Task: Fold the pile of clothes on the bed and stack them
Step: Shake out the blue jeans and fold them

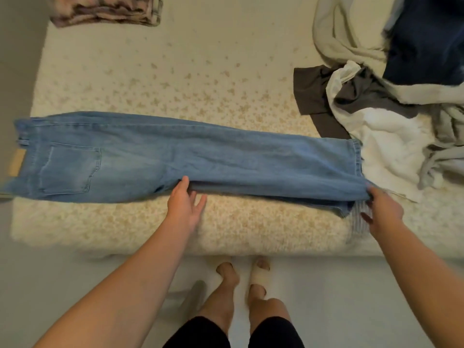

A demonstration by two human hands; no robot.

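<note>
The left hand sits at the centre of the frame, fingers straight and loosely spread, its thumb and fingertips touching the near edge of the blue jeans about midway along the legs. The right hand is at the right of centre, at the hem end of the jeans; its fingers are curled round the bottom corner of the leg cuffs, gripping the denim there, with a bit of the paler inside of the fabric showing beside the thumb.

The jeans lie flat across the middle of the frame, folded lengthwise with one leg on the other, waistband at the far left edge and hems to the right. A back pocket and a tan waistband patch face up at the left end. They rest on the bed, whose cream cover carries a small beige speckled print.

Just beyond the hems, at the right and upper right of the frame, is the unfolded pile of clothes: white and cream pieces, a dark grey-brown garment, and a dark navy one at the top. In the upper left corner sits a folded pinkish-brown patterned garment.

Below the bed edge, at the bottom centre, the person's bare feet stand on a pale floor.
</note>
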